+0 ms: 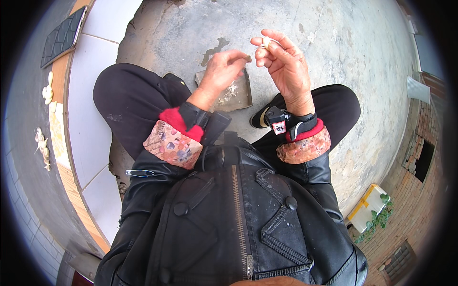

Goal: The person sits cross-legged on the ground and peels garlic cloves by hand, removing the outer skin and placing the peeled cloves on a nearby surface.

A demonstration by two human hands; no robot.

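Note:
My right hand (284,60) is raised at the upper right, holding a pale garlic clove (266,41) between thumb and fingers. Just left of it, my left hand (223,69) pinches a small brownish piece (248,59) at its fingertips; blur hides what it is, possibly garlic skin. Below my hands, a shallow metal pan (243,102) on the concrete floor contains white garlic peelings (230,91). Several peeled cloves (47,91) lie on the surface to my left. Nearer to me on that side is a small row of garlic pieces with skin (42,146).
At my left runs a white tiled ledge (94,107) edged with a wood-patterned strip (82,211). A phone-like device in a dark case (64,37) rests at its far end. To the right are a taped foam box (366,207), a leafy plant (375,221) and a brick wall (408,203).

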